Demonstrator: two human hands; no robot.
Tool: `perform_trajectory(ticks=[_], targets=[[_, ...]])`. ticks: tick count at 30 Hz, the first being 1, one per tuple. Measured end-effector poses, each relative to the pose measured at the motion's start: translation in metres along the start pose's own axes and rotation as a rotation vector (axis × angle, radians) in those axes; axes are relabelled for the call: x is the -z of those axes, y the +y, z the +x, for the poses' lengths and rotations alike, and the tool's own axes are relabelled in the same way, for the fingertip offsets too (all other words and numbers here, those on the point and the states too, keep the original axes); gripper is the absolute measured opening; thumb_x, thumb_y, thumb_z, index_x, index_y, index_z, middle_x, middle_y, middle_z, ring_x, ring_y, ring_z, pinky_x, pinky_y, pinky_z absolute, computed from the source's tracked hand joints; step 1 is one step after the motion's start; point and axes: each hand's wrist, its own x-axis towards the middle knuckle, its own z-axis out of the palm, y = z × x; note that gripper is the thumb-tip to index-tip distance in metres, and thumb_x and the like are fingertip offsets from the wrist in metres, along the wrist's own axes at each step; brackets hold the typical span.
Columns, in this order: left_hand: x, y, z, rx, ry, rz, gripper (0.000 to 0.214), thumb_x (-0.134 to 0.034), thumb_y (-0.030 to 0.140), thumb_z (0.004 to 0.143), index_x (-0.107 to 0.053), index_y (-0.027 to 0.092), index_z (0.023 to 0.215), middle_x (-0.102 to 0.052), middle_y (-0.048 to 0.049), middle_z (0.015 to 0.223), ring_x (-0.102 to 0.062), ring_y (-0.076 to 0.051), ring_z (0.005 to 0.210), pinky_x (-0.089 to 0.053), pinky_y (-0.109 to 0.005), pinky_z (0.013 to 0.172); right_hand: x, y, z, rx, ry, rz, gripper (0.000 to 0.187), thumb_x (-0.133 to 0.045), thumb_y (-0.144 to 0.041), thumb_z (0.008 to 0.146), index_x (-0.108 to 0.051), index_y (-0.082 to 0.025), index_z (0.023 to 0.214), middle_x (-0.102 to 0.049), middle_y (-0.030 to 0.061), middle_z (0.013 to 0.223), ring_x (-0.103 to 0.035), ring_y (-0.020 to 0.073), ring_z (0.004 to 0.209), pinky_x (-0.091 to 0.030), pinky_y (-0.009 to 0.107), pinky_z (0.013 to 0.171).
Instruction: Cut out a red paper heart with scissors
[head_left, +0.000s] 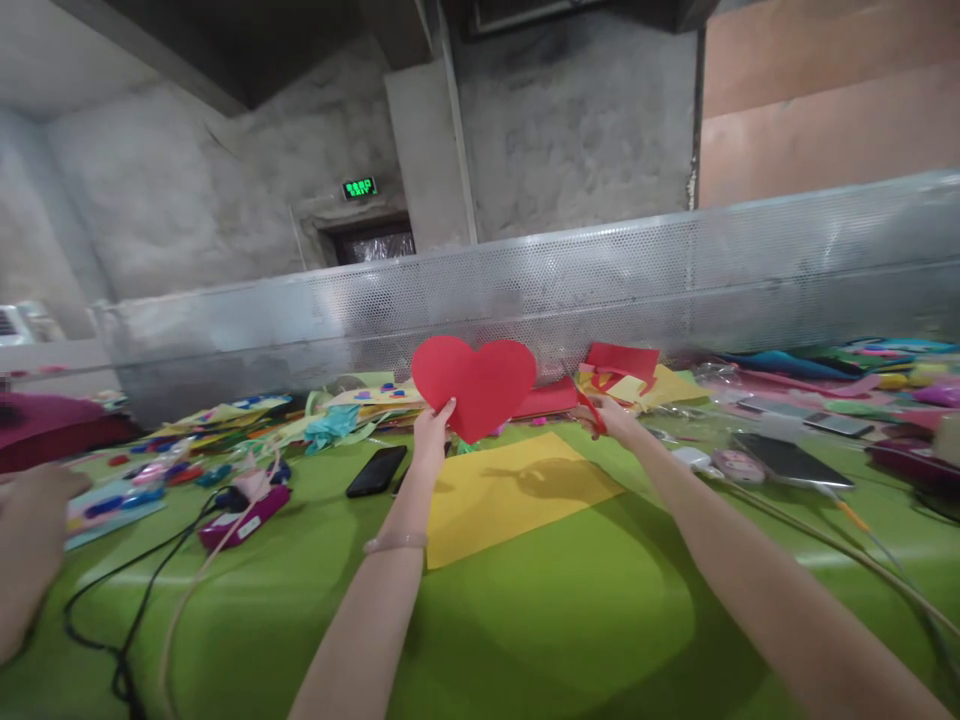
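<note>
A red paper heart (487, 385) is held up over the table, gripped at its lower left edge by my left hand (433, 430). My right hand (611, 420) is closed round the red handles of a pair of scissors (592, 408), whose blades point up and to the left, apart from the heart. Below both hands a yellow sheet of paper (517, 500) lies flat on the green tablecloth (555, 620), with a shadow across it. Red paper pieces (622, 358) lie beyond my right hand.
A black phone (377, 471) lies left of the yellow sheet. Purple power strips (244, 515) with trailing cables sit at both sides. Another person's arm (34, 550) is at far left. Craft scraps line the back, before a perforated metal barrier (525, 285).
</note>
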Motion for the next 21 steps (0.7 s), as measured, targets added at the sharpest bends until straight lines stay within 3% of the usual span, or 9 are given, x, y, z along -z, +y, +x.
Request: perform_trajectory(ticks=[11, 21], targets=[[-0.004, 0.0, -0.004, 0.06, -0.097, -0.14, 0.03, -0.077, 0.026, 0.065, -0.066, 0.014, 0.09, -0.072, -0.0115, 0.096, -0.069, -0.022, 0.081, -0.056, -0.03, 0.065, -0.01, -0.001, -0.002, 0.03, 0.069, -0.054, 0.03, -0.068, -0.04, 0.058, -0.048, -0.018, 0.06, -0.043, -0.0069, 0.044, -0.044, 0.0089, 0.037, -0.043, 0.023, 0.035], [-0.01, -0.004, -0.006, 0.083, -0.16, -0.132, 0.038, -0.079, 0.033, 0.059, -0.066, 0.013, 0.089, -0.073, -0.0115, 0.087, -0.069, -0.021, 0.07, -0.052, -0.026, 0.051, -0.018, -0.001, 0.0, 0.117, 0.239, -0.045, 0.021, -0.056, -0.038, 0.063, -0.046, -0.02, 0.062, -0.045, -0.0054, 0.048, -0.046, 0.0099, 0.041, -0.042, 0.023, 0.039]])
